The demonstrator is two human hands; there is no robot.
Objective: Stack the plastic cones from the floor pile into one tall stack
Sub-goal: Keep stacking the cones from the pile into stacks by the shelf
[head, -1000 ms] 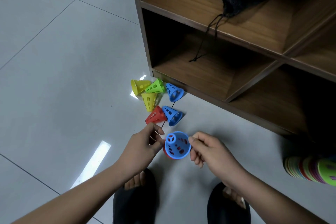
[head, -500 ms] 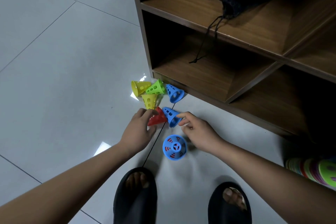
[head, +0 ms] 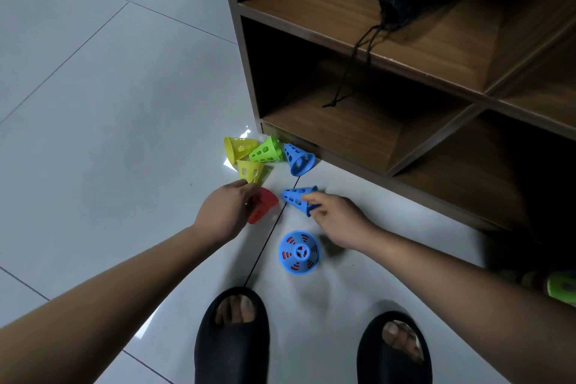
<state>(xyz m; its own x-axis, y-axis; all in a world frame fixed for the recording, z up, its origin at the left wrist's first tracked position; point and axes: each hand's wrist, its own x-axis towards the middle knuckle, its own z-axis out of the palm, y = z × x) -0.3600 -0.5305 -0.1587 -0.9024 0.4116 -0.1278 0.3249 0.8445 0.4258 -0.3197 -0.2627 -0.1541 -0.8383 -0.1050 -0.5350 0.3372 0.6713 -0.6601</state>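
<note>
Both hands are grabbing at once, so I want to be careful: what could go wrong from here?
1. The right hand only pinches the blue cone; that light grip may slip.
2. The started stack stands free beside the right wrist; pulling back could tip it.
3. The left hand, gripping the red cone, lies right beside a yellow cone and may nudge it away.

One wide-angle camera on the head looks forward and down at the floor (head: 93,103), close above the left hand (head: 224,212) and right hand (head: 339,224).
</note>
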